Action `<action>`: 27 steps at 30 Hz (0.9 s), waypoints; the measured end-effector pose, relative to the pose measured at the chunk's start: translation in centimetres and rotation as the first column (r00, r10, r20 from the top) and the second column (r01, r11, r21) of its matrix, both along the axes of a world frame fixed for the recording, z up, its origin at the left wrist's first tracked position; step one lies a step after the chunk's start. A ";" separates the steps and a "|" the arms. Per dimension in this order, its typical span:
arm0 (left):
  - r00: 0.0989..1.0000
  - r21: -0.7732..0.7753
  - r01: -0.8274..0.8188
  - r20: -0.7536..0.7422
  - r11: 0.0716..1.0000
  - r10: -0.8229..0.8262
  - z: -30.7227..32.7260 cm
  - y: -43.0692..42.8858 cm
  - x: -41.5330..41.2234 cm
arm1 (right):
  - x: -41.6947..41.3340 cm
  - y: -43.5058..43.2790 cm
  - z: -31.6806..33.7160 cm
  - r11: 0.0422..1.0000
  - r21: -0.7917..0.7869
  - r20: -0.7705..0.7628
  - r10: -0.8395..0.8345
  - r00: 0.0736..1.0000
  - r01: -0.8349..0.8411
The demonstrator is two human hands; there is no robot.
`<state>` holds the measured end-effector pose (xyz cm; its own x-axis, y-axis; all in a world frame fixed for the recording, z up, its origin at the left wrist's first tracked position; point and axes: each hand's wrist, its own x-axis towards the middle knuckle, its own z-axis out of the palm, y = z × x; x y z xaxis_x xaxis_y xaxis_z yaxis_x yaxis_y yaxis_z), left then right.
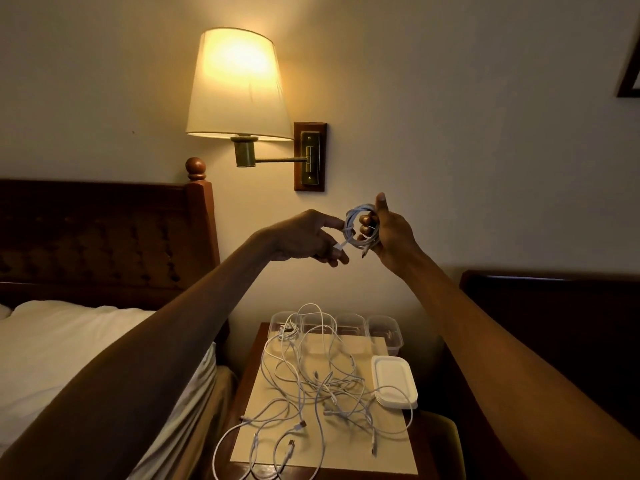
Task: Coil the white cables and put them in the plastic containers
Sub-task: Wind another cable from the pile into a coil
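Observation:
High above the nightstand, my right hand (389, 233) grips a small coil of white cable (354, 221), fingers curled through the loops and thumb up. My left hand (304, 239) pinches the coil's loose end with its plug (340, 246) just left of the coil. Below, a tangle of several loose white cables (311, 382) lies spread over the nightstand top. Several clear plastic containers (384, 332) stand in a row at the back of it, some with cable draped over them. A stack of white lids (393, 379) sits at the right.
The wooden nightstand (249, 372) has a pale mat (391, 434) on top. A bed with white sheets (69, 341) and a dark headboard (104, 237) lies left. A lit wall lamp (239, 84) hangs above. Dark furniture (554, 306) stands right.

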<state>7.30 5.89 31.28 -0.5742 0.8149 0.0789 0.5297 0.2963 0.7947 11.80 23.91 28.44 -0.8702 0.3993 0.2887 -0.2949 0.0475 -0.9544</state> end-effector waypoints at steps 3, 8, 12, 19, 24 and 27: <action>0.986 0.139 -0.001 0.166 0.990 -0.022 -0.9 -0.2 -0.1 | 0.0 -0.3 0.2 1.000 0.002 0.014 0.005 1.000 -0.005; 0.934 0.333 -0.105 0.356 0.937 -0.022 -2.0 -0.9 -0.1 | -0.4 -1.3 0.1 0.994 -0.106 0.013 0.025 1.000 -0.023; 0.893 0.497 -0.298 0.446 0.815 0.054 -3.5 -1.3 -0.5 | -1.1 -2.6 -0.7 0.988 -0.134 0.047 0.080 0.996 -0.073; 0.880 0.516 -0.421 0.431 0.746 0.199 -7.2 -2.9 -3.5 | -4.4 -4.1 -5.0 0.992 -0.014 0.195 0.124 0.973 -0.124; 0.809 0.430 -0.531 0.515 0.730 0.285 -11.6 -4.0 -8.4 | -9.4 -4.0 -9.6 0.984 0.076 0.306 0.130 0.943 -0.161; 0.740 0.364 -0.644 0.519 0.673 0.427 -15.2 -4.4 -12.0 | -13.3 -3.4 -13.2 0.969 0.202 0.358 0.060 0.932 -0.140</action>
<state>-4.71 1.51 16.05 -0.9649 0.2557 0.0597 0.0476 -0.0535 0.9974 -1.47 20.47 15.24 -0.9634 0.2660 0.0325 0.0381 0.2558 -0.9660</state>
